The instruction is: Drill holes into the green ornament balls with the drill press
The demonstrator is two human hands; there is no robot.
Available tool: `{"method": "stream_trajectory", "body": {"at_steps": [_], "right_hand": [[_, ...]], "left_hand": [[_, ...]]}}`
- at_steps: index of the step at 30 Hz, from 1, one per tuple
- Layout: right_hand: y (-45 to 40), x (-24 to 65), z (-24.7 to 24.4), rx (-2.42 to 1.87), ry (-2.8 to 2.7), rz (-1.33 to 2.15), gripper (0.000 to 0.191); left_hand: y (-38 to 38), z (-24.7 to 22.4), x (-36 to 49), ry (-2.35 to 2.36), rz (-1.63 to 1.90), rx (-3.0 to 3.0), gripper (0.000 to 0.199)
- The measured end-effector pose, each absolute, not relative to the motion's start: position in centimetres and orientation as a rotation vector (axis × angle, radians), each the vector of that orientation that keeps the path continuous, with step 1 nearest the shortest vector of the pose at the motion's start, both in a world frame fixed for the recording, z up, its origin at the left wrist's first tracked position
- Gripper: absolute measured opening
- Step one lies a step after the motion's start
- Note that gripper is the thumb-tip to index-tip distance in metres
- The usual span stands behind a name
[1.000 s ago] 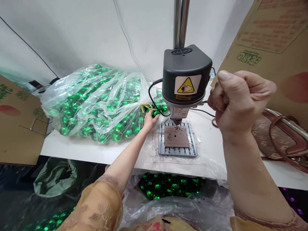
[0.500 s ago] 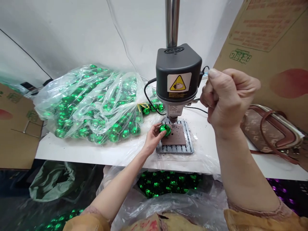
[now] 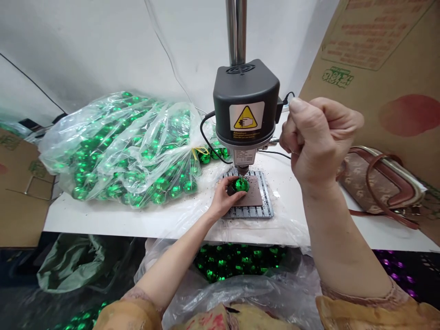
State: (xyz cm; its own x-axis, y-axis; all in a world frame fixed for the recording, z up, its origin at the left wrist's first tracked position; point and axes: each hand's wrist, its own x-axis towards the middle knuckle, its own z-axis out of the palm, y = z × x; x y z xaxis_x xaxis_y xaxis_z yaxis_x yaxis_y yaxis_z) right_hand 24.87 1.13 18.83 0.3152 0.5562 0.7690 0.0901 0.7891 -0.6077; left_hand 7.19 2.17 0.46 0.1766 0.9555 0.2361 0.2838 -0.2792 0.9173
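My left hand [image 3: 222,199] grips a shiny green faceted ball [image 3: 242,185] between thumb and fingers. The ball sits on a brown board [image 3: 253,196] over the slotted metal base [image 3: 256,212], directly under the bit of a small black drill press [image 3: 245,101]. The bit reaches the top of the ball; whether it has entered cannot be made out. To the right of the drill head, my right hand [image 3: 319,142] is closed in a fist around the feed lever [image 3: 274,141], most of which the hand hides. Dark shavings are scattered about the board and base.
A tied clear plastic bag [image 3: 120,151] full of green balls lies to the left. More green balls [image 3: 240,261] fill an open bag below the table edge. At right are a brown handbag [image 3: 378,183] and a large cardboard box [image 3: 388,82]; another box [image 3: 22,197] is at far left.
My left hand has moved the green ball rightward across the board to beneath the drill bit. My right hand stays closed on the lever. The whole view has shifted slightly.
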Motion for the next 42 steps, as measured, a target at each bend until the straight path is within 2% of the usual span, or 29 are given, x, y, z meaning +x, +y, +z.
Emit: {"method": "stream_trajectory", "body": {"at_steps": [10,18,42], "right_hand": [[0.9,24.8,18.9,-0.630,-1.198,0.363,0.049],[-0.2,24.2,16.7,-0.591,-1.192,0.264,0.054],[0.8,24.8,12.7,-0.343,-1.274,0.005,0.047]], "left_hand": [[1.5,0.2,8.5,1.038,1.128,1.659,0.049],[1.8,-0.5,8.2,0.985,1.142,1.623,0.053],[1.8,-0.4,8.0,1.006,1.142,1.651,0.050]]}}
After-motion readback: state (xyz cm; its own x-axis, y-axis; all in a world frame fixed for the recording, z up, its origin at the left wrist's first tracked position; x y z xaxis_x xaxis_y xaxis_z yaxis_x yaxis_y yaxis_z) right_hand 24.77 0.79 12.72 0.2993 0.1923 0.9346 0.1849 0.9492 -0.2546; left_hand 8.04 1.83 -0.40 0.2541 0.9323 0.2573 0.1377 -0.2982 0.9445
